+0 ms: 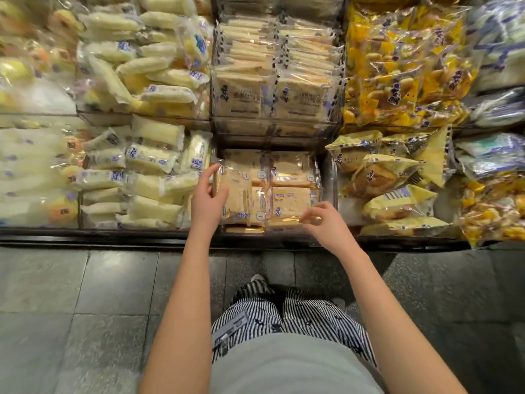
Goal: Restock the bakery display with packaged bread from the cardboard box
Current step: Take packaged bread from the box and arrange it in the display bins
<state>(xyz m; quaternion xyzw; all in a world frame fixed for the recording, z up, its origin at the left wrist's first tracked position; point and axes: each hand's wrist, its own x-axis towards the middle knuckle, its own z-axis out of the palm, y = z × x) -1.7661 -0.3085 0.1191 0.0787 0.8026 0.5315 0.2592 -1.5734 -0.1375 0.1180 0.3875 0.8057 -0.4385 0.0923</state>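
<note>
Now handling bread packs in the low middle bin

I am looking down through the head camera at the display (113,237), and both hands are working in its lower middle bin (329,177). The left hand (208,194) is gripping the left pack (237,194) by its left edge, with the thumb lifted and the fingers curled against the wrapper. That pack is lying at the bin's front left. The right hand (324,220) is pinching the clear front edge of the right pack (289,200) between thumb and bent fingertips. This pack is sitting at the front right, just beside the left one. More of the same bread is lying behind both. The upper bin (272,81) is holding two full rows of it. Pale rolls (153,166) are filling the left section and yellow bags (397,177) the right. Below, I am seeing striped trousers (284,311) over a tiled floor (85,294).
</note>
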